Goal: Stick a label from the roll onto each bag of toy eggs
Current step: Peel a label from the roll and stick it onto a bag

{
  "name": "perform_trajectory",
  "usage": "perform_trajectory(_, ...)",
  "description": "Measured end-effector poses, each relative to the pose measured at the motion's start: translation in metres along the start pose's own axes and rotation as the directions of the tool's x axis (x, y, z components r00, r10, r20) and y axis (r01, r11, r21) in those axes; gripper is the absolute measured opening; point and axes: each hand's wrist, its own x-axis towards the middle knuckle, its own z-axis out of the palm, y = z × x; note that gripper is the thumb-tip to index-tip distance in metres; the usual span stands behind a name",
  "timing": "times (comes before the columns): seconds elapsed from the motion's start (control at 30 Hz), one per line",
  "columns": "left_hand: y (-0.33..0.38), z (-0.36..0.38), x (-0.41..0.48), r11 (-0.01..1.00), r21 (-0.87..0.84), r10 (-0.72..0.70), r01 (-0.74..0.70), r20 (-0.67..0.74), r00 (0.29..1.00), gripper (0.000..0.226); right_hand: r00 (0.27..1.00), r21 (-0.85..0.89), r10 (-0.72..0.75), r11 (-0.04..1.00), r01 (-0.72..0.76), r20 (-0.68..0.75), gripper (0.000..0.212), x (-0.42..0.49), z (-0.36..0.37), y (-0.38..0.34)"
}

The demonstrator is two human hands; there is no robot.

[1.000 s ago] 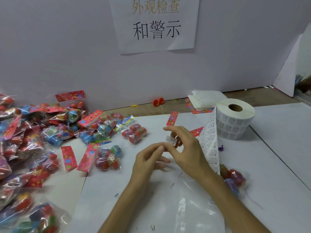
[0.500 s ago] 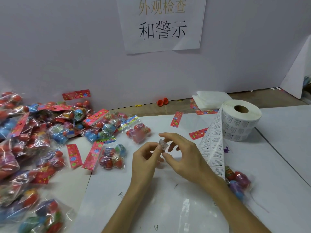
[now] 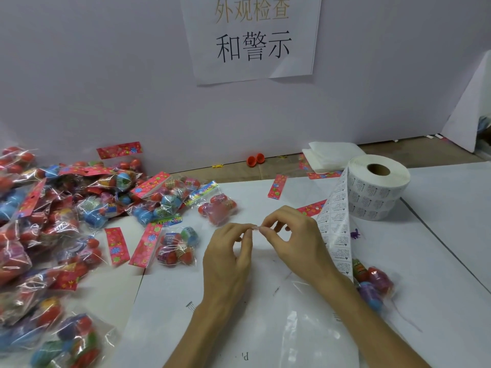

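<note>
Looking down at a white table point(image 3: 438, 235) here. Got the left hand point(image 3: 225, 253) and right hand point(image 3: 297, 235) up together over the middle of it, with fingertips meeting. Left grip clamped on a tiny label point(image 3: 254, 227) between thumb and forefinger, right grip clamped on the same label from the other side. Too small and blurry to read, and can't tell which face is the sticky one. Held in the air, not touching any bag.

Roll point(image 3: 377, 187) lying flat on the table off to the right, hole up, well apart from the hands. Loose strip point(image 3: 336, 229) of printed labels coming off it and draping down just right of the right hand. One bag point(image 3: 374, 284) of toy eggs down by the right forearm, partly hidden behind that strip.

Second bag point(image 3: 176, 247) just left of the left hand, third bag point(image 3: 218, 208) a bit further back. Big pile point(image 3: 53, 208) of more bags along the left side, reaching back to the wall. A few red cards point(image 3: 115, 245) loose around it.

Back by the wall: orange egg halves point(image 3: 255, 159), folded white paper point(image 3: 332, 155), and a printed sign point(image 3: 252, 35) stuck up above. Clear plastic sleeve point(image 3: 300, 328) flat on the table between the forearms.
</note>
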Motion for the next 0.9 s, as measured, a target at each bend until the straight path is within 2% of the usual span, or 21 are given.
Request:
perform_trajectory(0.13, 0.009, 0.0, 0.0, 0.996, 0.028, -0.091, 0.09, 0.017, 0.996, 0.035, 1.0, 0.04, 0.011, 0.999, -0.011, -0.01, 0.011, -0.001, 0.002, -0.002)
perform_trajectory(0.23, 0.005, -0.003, 0.016, 0.956, 0.273, -0.131, 0.109, 0.064, 0.989, 0.056, 0.998, 0.087, 0.053, 0.995, -0.05, -0.041, 0.013, 0.0, -0.001, -0.001)
perform_trajectory(0.3, 0.0, -0.004, 0.033, 0.855, 0.507, -0.179, 0.113, 0.083, 0.98, 0.064, 0.995, 0.105, 0.069, 0.993, -0.062, -0.069, 0.013, 0.002, -0.004, -0.001)
perform_trajectory(0.37, -0.009, -0.001, 0.049, 0.739, 0.669, -0.186, 0.076, 0.094, 0.978, 0.063, 0.993, 0.122, 0.075, 0.991, -0.063, -0.089, 0.011, 0.002, -0.005, -0.001)
perform_trajectory(0.47, -0.023, 0.004, 0.072, 0.637, 0.771, -0.137, -0.009, 0.125, 0.983, 0.054, 0.991, 0.126, 0.088, 0.989, -0.074, -0.104, 0.011, 0.002, -0.006, -0.001)
perform_trajectory(0.53, -0.029, 0.005, 0.087, 0.596, 0.802, -0.112, -0.035, 0.126, 0.986, 0.044, 0.988, 0.132, 0.106, 0.987, -0.091, -0.111, 0.011, 0.002, -0.006, -0.001)
perform_trajectory(0.6, -0.032, 0.003, 0.098, 0.606, 0.793, -0.07, -0.055, 0.122, 0.99, 0.034, 0.985, 0.144, 0.118, 0.985, -0.101, -0.122, 0.011, 0.003, -0.007, 0.0)
perform_trajectory(0.63, -0.032, 0.001, 0.102, 0.642, 0.765, -0.047, -0.052, 0.107, 0.993, 0.028, 0.984, 0.152, 0.124, 0.983, -0.104, -0.129, 0.011, 0.004, -0.007, 0.001)
perform_trajectory(0.7, -0.028, -0.002, 0.105, 0.781, 0.625, -0.021, -0.008, 0.04, 0.999, 0.024, 0.981, 0.172, 0.137, 0.979, -0.112, -0.14, 0.01, 0.005, -0.008, 0.002)
perform_trajectory(0.77, -0.015, -0.004, 0.101, 0.958, 0.271, -0.087, 0.094, -0.038, 0.995, 0.022, 0.978, 0.188, 0.168, 0.972, -0.143, -0.126, 0.029, 0.005, -0.008, 0.002)
perform_trajectory(0.8, -0.008, -0.005, 0.098, 0.987, 0.039, -0.154, 0.157, -0.06, 0.986, 0.018, 0.976, 0.194, 0.182, 0.968, -0.157, -0.119, 0.041, 0.004, -0.009, 0.002)
perform_trajectory(0.83, 0.0, -0.006, 0.095, 0.958, -0.171, -0.242, 0.228, -0.061, 0.968, 0.016, 0.974, 0.192, 0.19, 0.968, -0.165, -0.122, 0.045, 0.005, -0.01, 0.002)
perform_trajectory(0.9, 0.013, -0.01, 0.084, 0.782, -0.491, -0.412, 0.384, 0.054, 0.909, 0.02, 0.973, 0.171, 0.173, 0.974, -0.146, -0.152, 0.028, 0.006, -0.011, 0.002)
